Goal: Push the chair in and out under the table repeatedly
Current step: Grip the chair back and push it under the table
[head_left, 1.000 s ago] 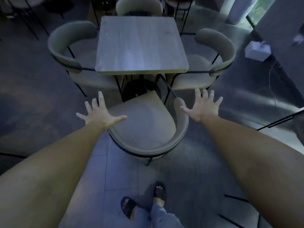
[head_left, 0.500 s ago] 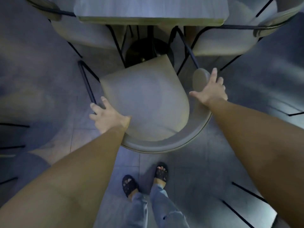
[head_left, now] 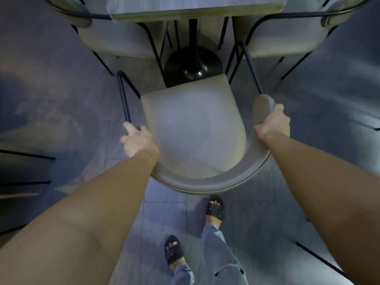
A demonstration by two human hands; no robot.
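Landmark: the chair (head_left: 195, 128), grey padded seat with a curved backrest, standing on the tiled floor (head_left: 61, 103) in the middle of the view.

Left of the chair: dark metal bars near the frame edge, too dim to identify. Nearer in, a second chair (head_left: 119, 40) is tucked under the table's left side.

Left edge of the chair: left hand (head_left: 138, 140) is closed around the left end of the backrest where the black metal frame rod (head_left: 124, 99) runs up from it. Fingers are wrapped under and out of sight, with the thumb on the outer side.

The chair itself: seat front corner points toward the table (head_left: 195, 9) and just overlaps the black round pedestal base (head_left: 193, 66). Most of the seat lies clear of the tabletop edge, so the chair is pulled out, only its front tip reaching the base. It sits slightly rotated to the table.

Behind the chair, toward the viewer: two feet in black sandals (head_left: 214, 208), with light trouser legs (head_left: 222, 258).

Right edge of the chair: right hand (head_left: 274, 123) is clamped over the right end of the padded backrest, fingers curled over the top.

Beyond the chair to the right: a third chair (head_left: 287, 36) is tucked under the table's right side.
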